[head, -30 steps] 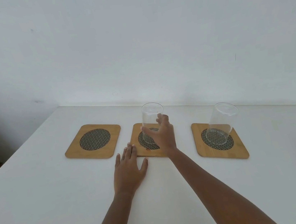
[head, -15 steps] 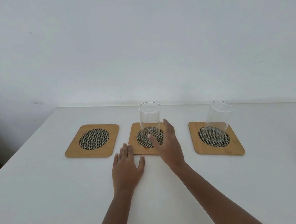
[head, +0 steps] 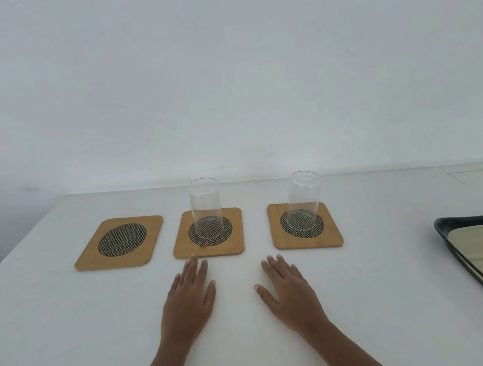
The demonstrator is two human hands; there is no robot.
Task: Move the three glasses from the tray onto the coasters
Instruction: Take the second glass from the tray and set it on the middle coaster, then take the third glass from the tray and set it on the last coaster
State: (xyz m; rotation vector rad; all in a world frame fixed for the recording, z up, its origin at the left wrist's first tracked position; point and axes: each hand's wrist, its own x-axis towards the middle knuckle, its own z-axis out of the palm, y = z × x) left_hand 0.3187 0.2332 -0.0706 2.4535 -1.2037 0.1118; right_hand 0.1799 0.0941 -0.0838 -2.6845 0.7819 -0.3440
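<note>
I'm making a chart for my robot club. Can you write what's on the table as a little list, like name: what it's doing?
left coaster: empty
middle coaster: holds an upright clear glass
right coaster: holds a second clear glass
third glass: not in view
tray: at the right edge, partly cut off; visible part holds no glass
left hand: flat on the white table, open, fingertips near the middle coaster
right hand: flat on the table, open, holding nothing

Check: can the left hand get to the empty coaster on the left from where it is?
Probably yes. The left hand lies flat and empty on the table, and bare tabletop separates it from the empty coaster; the nearest glass stands off to the side.
</note>
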